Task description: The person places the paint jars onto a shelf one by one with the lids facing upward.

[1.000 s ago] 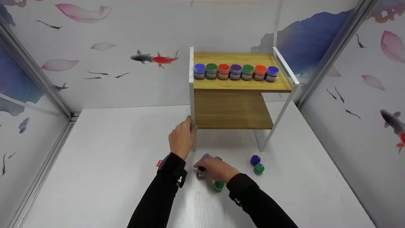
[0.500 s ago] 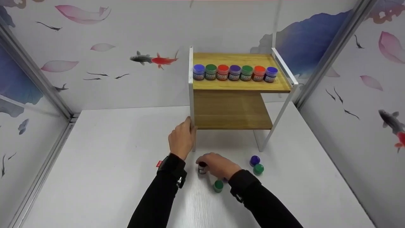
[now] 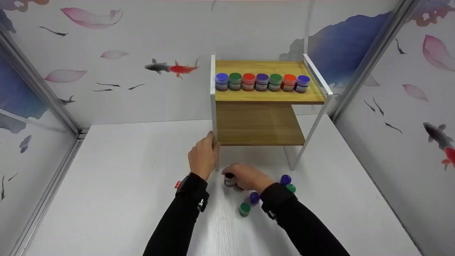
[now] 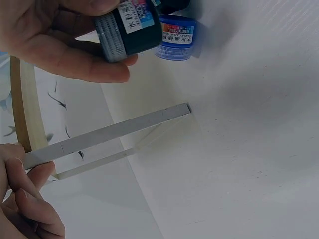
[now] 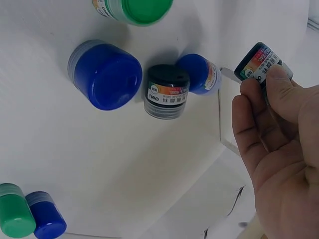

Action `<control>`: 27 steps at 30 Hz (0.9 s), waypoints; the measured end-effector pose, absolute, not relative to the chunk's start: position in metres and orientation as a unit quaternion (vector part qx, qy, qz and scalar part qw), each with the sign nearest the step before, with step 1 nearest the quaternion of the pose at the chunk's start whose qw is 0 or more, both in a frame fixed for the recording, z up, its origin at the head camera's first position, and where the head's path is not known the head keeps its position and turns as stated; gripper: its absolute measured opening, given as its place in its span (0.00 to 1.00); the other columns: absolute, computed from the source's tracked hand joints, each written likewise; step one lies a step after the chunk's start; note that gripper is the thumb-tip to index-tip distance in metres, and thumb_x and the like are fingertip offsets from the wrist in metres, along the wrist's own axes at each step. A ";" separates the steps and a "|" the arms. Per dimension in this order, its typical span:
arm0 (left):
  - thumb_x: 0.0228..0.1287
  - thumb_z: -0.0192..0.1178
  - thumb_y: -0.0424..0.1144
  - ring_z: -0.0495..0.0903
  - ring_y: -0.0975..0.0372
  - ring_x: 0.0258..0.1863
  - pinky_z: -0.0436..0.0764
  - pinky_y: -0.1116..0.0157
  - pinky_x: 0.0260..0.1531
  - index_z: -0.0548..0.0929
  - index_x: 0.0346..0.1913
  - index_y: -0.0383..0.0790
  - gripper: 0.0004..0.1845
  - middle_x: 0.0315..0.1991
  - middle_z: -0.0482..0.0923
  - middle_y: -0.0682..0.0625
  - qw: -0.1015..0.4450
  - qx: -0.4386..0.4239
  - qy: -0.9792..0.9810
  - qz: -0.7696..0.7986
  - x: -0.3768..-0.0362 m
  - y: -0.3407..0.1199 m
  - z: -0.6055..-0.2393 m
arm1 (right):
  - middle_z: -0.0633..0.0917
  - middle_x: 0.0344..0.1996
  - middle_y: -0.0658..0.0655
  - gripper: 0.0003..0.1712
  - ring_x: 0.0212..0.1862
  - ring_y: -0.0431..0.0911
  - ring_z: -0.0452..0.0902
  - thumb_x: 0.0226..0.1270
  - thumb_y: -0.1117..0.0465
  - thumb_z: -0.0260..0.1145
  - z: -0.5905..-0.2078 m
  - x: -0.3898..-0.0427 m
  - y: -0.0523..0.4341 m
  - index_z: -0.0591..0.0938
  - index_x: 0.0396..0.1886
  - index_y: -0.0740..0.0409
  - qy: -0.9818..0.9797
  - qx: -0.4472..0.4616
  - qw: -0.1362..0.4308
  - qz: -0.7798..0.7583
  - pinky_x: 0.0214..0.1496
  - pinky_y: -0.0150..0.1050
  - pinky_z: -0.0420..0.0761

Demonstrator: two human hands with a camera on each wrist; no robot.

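Note:
My right hand (image 3: 247, 176) pinches a small dark paint jar (image 3: 229, 180) between thumb and fingers, in front of the shelf's left leg. The right wrist view shows this jar (image 5: 261, 62) tilted, its printed label in sight. My left hand (image 3: 203, 156) grips the white left frame of a two-tier wooden shelf (image 3: 261, 124). In the left wrist view its curled fingers (image 4: 32, 201) meet the white bar (image 4: 109, 132). Another dark jar (image 5: 167, 92) stands on the table beside a blue jar (image 5: 199, 73), both largely hidden behind my right hand in the head view.
A row of several blue, green, red and purple jars (image 3: 262, 82) stands on the upper board. On the white table (image 3: 117, 192), a blue jar (image 3: 254, 198) and a green jar (image 3: 244, 209) sit near my right wrist. Another blue (image 3: 285, 179) and green jar (image 3: 291, 187) stand farther right.
My right hand has moved forward, toward the shelf, with the dark jar. The blue jar by its wrist has come into view. My left hand keeps its grip on the frame.

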State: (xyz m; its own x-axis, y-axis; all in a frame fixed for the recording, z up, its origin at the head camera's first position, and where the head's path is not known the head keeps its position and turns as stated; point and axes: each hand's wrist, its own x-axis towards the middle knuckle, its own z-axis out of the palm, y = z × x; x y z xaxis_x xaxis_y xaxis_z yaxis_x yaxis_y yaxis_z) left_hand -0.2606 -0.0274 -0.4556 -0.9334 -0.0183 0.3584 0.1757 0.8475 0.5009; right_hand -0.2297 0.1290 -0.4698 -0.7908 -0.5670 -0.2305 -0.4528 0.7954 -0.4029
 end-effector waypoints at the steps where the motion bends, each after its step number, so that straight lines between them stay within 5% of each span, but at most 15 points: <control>1: 0.68 0.61 0.44 0.74 0.61 0.20 0.69 0.63 0.19 0.78 0.38 0.43 0.08 0.26 0.80 0.51 0.178 -0.041 -0.944 -0.274 -0.261 -0.027 -0.456 | 0.83 0.55 0.55 0.23 0.59 0.47 0.77 0.67 0.73 0.60 -0.468 -0.231 0.130 0.79 0.61 0.57 0.931 -0.277 0.168 -0.169 0.65 0.45 0.73; 14: 0.68 0.60 0.44 0.77 0.60 0.21 0.72 0.61 0.20 0.78 0.39 0.42 0.08 0.27 0.81 0.50 0.174 -0.039 -0.944 -0.277 -0.260 -0.028 -0.454 | 0.84 0.51 0.59 0.21 0.58 0.52 0.79 0.66 0.75 0.60 -0.438 -0.242 0.137 0.79 0.58 0.63 0.924 -0.311 0.132 -0.178 0.62 0.46 0.75; 21: 0.68 0.60 0.43 0.77 0.59 0.22 0.73 0.60 0.21 0.78 0.41 0.42 0.08 0.28 0.82 0.50 0.173 -0.040 -0.946 -0.273 -0.259 -0.027 -0.453 | 0.84 0.42 0.53 0.16 0.44 0.44 0.78 0.68 0.74 0.59 -0.417 -0.245 0.140 0.82 0.51 0.56 0.933 -0.299 0.128 -0.152 0.53 0.43 0.78; 27: 0.68 0.60 0.42 0.80 0.59 0.23 0.76 0.60 0.21 0.80 0.45 0.41 0.09 0.30 0.84 0.49 0.177 -0.040 -0.944 -0.275 -0.259 -0.027 -0.454 | 0.84 0.52 0.56 0.20 0.56 0.48 0.79 0.69 0.71 0.59 -0.396 -0.247 0.143 0.80 0.59 0.56 0.942 -0.272 0.116 -0.156 0.61 0.45 0.76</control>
